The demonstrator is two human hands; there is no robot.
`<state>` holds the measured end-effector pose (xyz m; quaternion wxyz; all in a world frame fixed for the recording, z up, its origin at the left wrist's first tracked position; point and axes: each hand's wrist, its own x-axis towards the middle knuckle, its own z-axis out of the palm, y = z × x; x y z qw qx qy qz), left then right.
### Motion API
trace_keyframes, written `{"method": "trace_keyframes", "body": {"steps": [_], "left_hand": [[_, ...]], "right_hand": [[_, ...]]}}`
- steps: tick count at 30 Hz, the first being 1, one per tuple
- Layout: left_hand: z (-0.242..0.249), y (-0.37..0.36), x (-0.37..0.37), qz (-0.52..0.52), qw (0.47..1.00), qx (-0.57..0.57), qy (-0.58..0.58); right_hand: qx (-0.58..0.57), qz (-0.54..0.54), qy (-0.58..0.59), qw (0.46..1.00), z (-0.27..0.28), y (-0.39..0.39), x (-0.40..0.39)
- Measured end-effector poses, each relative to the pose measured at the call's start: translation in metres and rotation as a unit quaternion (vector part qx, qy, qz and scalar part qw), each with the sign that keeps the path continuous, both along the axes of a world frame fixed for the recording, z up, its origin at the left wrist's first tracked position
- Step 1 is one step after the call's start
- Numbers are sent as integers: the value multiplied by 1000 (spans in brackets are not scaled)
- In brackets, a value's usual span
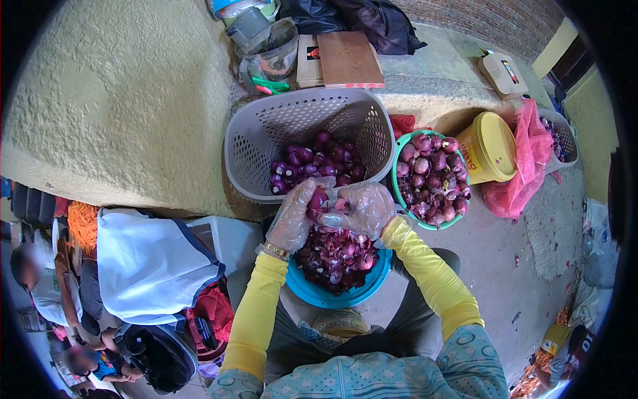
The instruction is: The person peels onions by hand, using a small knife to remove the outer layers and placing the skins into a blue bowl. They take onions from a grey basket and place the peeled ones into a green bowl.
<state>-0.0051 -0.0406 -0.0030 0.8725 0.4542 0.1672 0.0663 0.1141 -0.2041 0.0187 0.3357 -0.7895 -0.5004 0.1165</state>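
My left hand (pixel 292 218), in a clear plastic glove, is closed around a red onion (pixel 318 203). Close beside it, my right hand (pixel 367 207), also gloved, has its fingers pinched together against the onion; a pinkish bit shows at the fingertips, too small to name. Below both hands, a blue basin (pixel 373 287) holds a heap of onion skins (pixel 337 258). Just beyond them stands a grey perforated basket (pixel 242 163) with peeled red onions (pixel 319 158) at its bottom. To the right, a green-rimmed basket (pixel 397 183) is full of unpeeled red onions (pixel 433 176).
A yellow lidded bucket (pixel 495 147) and a pink mesh sack (pixel 522 179) stand right of the onions. Wooden boards (pixel 349 60) and a clear tub (pixel 276 56) lie behind the grey basket. At left are a white cloth (pixel 149 266) and other people. Onion scraps dot the floor.
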Motion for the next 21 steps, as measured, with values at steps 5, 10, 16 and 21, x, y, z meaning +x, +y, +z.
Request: {"method": "trace_keyframes", "body": {"steps": [5,10,16,21], "left_hand": [[-3,1,-2,18,999,13,36],[-7,6,-2,8,996,68,55],[10,4,-3,0,993,113,44],[-6,5,-3,-1,983,174,57]], "right_hand": [[-8,10,-25,1000,-2,3,-4],[-55,31,-26,998,11,0,-8],[-51,25,-38,998,18,-1,0],[-50,17,-39,998,17,-1,1]]}}
